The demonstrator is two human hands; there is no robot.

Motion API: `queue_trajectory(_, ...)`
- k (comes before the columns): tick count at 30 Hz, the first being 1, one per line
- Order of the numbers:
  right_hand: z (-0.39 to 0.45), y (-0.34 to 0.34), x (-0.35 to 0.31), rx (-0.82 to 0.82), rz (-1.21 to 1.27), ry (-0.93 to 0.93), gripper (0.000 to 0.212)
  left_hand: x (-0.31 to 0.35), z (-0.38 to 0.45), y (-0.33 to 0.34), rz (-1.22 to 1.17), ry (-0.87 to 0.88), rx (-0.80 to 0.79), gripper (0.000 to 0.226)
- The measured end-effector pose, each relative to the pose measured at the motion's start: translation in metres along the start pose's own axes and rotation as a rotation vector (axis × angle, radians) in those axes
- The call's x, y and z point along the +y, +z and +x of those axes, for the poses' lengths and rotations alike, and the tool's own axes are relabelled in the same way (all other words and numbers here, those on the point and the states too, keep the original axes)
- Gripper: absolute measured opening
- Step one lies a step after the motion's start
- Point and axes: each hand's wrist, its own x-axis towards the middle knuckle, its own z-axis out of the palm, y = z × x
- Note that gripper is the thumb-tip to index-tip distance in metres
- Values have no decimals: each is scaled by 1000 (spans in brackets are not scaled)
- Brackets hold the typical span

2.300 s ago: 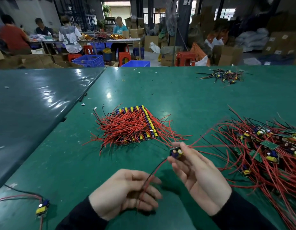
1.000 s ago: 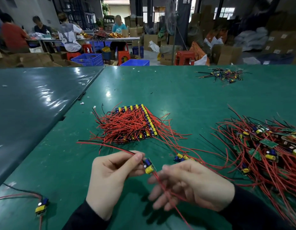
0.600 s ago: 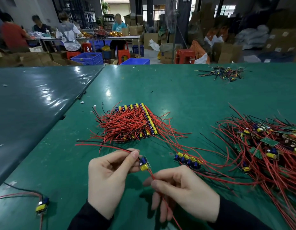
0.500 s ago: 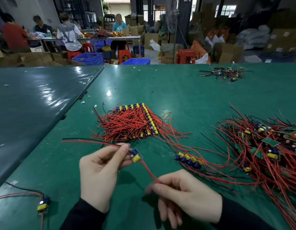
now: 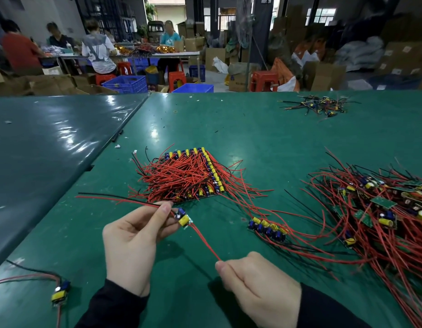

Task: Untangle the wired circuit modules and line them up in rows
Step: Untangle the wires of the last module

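My left hand [image 5: 132, 242] pinches a small circuit module [image 5: 182, 218] with a yellow and a blue part, held above the green table [image 5: 264, 138]. Its red and black wires stick out to the left. My right hand [image 5: 255, 287] pinches the end of the module's red wire [image 5: 205, 243], drawn taut toward me. A short row of modules [image 5: 268, 228] lies just right of the held one. Behind it sits a neat block of lined-up modules [image 5: 193, 176]. A tangled heap of modules [image 5: 380, 214] covers the right side.
One loose module [image 5: 59, 293] with wires lies at the near left edge. A small pile of wire scraps [image 5: 320, 106] sits at the far right. A darker table [image 5: 44, 147] adjoins on the left. People work at tables far behind.
My right hand has slid down the red wire toward me, pulling it straight. My left hand has carried the module slightly left; earlier the right hand set a module into the short row.
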Motion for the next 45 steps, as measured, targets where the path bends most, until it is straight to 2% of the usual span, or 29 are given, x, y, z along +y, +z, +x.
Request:
queue_trajectory(4, 0, -15, 4, -144, 162, 12, 46, 2, -2, 1, 21, -34, -88, 10)
queue_trajectory(7, 4, -27, 10, -207, 550, 135, 60, -1, -10, 5, 15, -133, -247, 11)
queue_trajectory(9, 5, -26, 8, -239, 788, 191, 52, -4, -19, 10, 2, -198, -346, 14)
queue_trajectory(10, 5, -23, 6, -219, 816, 182, 45, -5, -23, 12, 8, -210, -385, 18)
queue_trajectory(13, 5, -16, 0, -118, 785, 123, 33, -6, -29, 14, 68, -179, -436, 24)
queue_trajectory(17, 5, -13, -2, -144, 833, 151, 35, -7, -25, 12, 194, -65, -404, 22)
queue_trajectory(19, 4, -13, 0, -140, 715, 143, 36, -8, -24, 11, 221, -36, -369, 14)
queue_trajectory(22, 2, -10, 0, -125, 476, 89, 35, -13, -24, 11, 231, -73, -362, 25)
queue_trajectory(25, 2, -8, -1, -116, 387, 73, 36, -15, -25, 11, 257, -96, -384, 25)
queue_trajectory(32, 4, -5, -2, -111, 459, 127, 39, -11, -21, 9, 167, -135, -324, 19)
queue_trajectory(36, 3, -6, -4, -150, 657, 209, 30, -11, -19, 8, 137, -133, -256, 17)
queue_trajectory(40, -1, -9, -8, -214, 587, 181, 30, -10, -7, 1, 88, -118, -150, 17)
queue_trajectory(45, -1, -12, -11, -182, 413, 153, 40, -11, -3, -2, 44, -138, -114, 17)
